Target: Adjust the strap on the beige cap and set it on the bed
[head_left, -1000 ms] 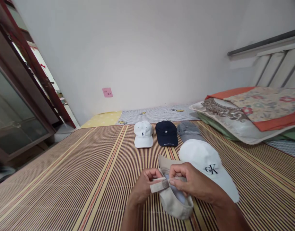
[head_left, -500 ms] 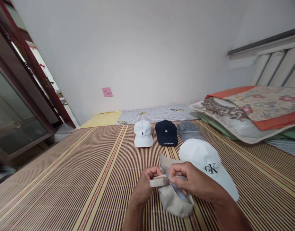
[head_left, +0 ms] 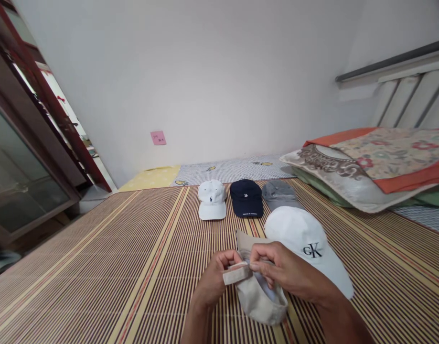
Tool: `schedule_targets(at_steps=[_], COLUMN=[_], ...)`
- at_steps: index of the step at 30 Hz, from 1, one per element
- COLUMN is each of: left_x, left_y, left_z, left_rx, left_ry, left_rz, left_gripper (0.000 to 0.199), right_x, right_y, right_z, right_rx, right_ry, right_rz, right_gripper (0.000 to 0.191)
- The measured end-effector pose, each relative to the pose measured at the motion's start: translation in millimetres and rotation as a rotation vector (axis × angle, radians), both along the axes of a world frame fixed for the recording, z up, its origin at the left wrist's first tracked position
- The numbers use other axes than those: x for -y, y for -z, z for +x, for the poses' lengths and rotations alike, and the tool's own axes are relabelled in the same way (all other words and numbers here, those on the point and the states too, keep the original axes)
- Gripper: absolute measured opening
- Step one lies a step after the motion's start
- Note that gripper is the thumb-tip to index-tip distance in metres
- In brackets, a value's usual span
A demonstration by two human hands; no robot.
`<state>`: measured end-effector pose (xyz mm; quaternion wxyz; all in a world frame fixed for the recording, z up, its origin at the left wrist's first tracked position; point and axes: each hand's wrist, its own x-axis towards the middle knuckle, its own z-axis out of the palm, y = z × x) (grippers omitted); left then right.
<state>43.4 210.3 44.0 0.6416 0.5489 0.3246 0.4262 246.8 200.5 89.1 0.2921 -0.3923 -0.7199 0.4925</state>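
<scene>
Beige strap [head_left: 235,275] has dipped slightly; nearer white cap [head_left: 294,225] shows "K"

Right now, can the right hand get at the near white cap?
Probably yes: the near white cap lies beside the right hand, nothing visible between, though that hand must first leave the beige cap.

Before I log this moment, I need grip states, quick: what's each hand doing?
Left hand: closed, holding the strap of the beige cap.
Right hand: closed, pinching beside the strap.
</scene>
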Motion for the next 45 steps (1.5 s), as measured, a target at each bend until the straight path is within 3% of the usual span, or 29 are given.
schedule_targets(at_steps=[10, 16, 20, 23, 26, 32, 39, 45], left_x=[-7.5, 0.1, 3.4, 1.4, -1.7, -6.5, -6.1, -4.9], left_y=[8.5, -11.9, -22.5, -19.6, -12.8, -1.2, -1.0, -1.9], left_z=[-11.8, -27.1, -26.6, -21.9, -19.5, -20.5, -13.1, -7.4], left_rx=[0.193, 0.143, -0.052, -0.156, -0.134, -0.043, -0.01, -0.014], left_ry=[0.007, 0.11, 0.14, 0.103, 0.08, 0.046, -0.008, -0.04], left_rz=[0.01, 0.159, 0.145, 0.14, 0.123, 0.077, 0.046, 0.047], left_gripper=[0.032, 0.049, 0.041, 0.035, 0.037, 0.034, 0.036, 0.04], right_x=[-0.1, -4.5, -4.7, -4.3, -4.7, -2.6, 4.9, 6.2], right_y=[-5.8, 2.8, 2.4, 0.5, 1.5, 1.1, -10.2, -10.4], right_z=[11.1, 19.1, 14.2, 12.2, 15.7, 20.1, -1.5, -13.8], right_rx=[-0.012, -0.078, -0.086, -0.09, -0.105, -0.081, 0.061, 0.154], right_ry=[0.015, 0.025, 0.046, 0.039, 0.038, 0.015, 0.077, 0.123], right_rz=[0.028, 0.006, 0.007, 0.015, 0.005, -0.042, 0.174, 0.328], right_gripper=[0.032, 0.029, 0.027, 0.03, 0.036, 0.018, 0.024, 0.017])
